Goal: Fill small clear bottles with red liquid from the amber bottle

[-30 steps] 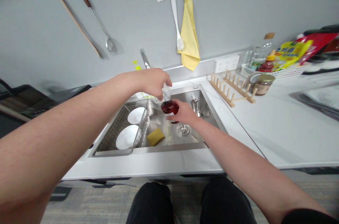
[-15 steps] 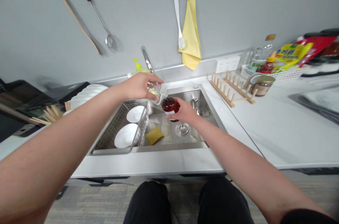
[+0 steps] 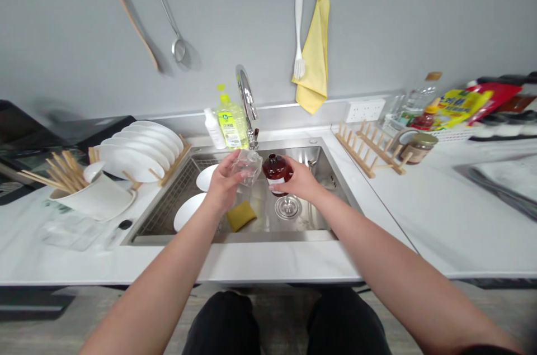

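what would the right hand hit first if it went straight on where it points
Past the brown bottle in the right hand, probably the clear container in the left hand; depth is unclear.

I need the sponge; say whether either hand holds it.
No: the sponge lies in the sink, apart from the left hand and the right hand.

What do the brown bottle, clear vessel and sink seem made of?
Brown bottle: glossy glass or plastic, judging by its highlights. Clear vessel: glass or plastic too, see-through with bright glints. Sink: probably satin stainless steel, given its grey metallic sheen.
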